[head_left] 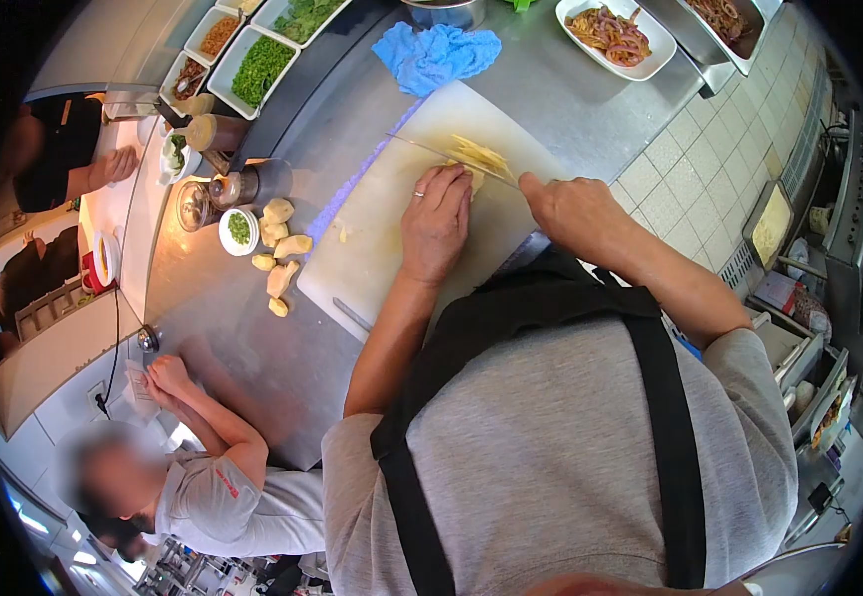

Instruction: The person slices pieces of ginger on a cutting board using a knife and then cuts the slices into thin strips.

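Note:
A white cutting board lies on the steel counter in front of me. My right hand is closed round the handle of a kitchen knife, whose long blade points left across the board. My left hand, a ring on one finger, presses a pale yellow piece of what looks like ginger with its fingers bunched near the blade. Thin cut slices lie just beyond the knife. Several peeled ginger pieces sit left of the board. At the board's near left edge rests a slim metal tool.
A blue cloth lies beyond the board. At the back right stands a white dish of food with onion strips. Trays of chopped greens and a small bowl of green bits are left. Another person leans at the counter's left side.

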The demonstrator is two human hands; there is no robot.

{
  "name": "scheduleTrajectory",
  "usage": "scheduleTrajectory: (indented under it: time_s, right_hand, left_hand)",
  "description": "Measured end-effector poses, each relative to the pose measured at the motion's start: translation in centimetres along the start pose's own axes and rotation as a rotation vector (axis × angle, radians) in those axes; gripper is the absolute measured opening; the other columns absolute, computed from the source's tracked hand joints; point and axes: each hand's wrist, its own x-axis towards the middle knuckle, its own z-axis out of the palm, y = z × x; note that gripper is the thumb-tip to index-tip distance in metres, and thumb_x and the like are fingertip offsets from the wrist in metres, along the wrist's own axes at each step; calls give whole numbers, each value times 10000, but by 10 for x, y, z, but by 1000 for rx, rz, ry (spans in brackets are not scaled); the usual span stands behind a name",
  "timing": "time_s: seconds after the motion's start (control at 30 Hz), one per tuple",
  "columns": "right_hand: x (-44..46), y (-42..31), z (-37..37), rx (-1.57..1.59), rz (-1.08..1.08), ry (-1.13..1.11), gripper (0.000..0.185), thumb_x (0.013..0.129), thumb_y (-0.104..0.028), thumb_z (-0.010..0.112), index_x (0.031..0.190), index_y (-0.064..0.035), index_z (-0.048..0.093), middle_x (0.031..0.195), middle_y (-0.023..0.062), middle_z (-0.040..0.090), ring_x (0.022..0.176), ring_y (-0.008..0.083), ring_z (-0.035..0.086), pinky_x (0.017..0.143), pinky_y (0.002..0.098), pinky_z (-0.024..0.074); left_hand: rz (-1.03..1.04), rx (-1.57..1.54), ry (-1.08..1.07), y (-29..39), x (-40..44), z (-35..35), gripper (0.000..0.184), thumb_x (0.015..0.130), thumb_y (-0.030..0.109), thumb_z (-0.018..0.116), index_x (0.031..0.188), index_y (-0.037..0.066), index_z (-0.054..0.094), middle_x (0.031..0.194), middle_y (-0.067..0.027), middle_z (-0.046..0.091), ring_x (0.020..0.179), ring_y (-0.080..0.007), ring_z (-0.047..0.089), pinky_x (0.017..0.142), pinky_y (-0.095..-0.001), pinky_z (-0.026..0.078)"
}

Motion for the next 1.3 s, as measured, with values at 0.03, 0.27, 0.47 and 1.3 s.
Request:
scheduleTrajectory:
  time_s: [0.03,0.27,0.47,1.3]
  right_hand:
    - [1,0,2,-2,2,-6,126,883,-94,502,990,-26,503,659,162,660,639,352,685,543,455,540]
    - [26,1,17,-2,2,43,155,879,-90,503,1018,-22,514,660,158,662,635,342,686,547,449,541]
    - [1,-2,0,-9,-12,35,144,882,-92,501,1005,-22,523,660,155,662,620,337,684,534,445,539]
    - [21,-3,14,7,9,31,108,892,-91,485,979,-32,507,660,160,662,632,347,685,546,450,540]
  left_hand:
    - [3,-3,2,-1,0,1,173,822,41,683,994,34,671,1063,-81,651,1030,-275,619,854,-358,527]
    - [14,-7,5,1,0,0,169,825,38,682,994,29,672,1067,-87,645,1031,-276,618,862,-360,521]
    - [6,-6,5,2,0,-1,172,823,38,684,994,27,672,1069,-89,645,1031,-279,617,866,-358,519]
    - [-15,-25,33,3,1,-1,162,802,8,703,964,23,691,1033,-106,652,998,-289,633,844,-365,521]
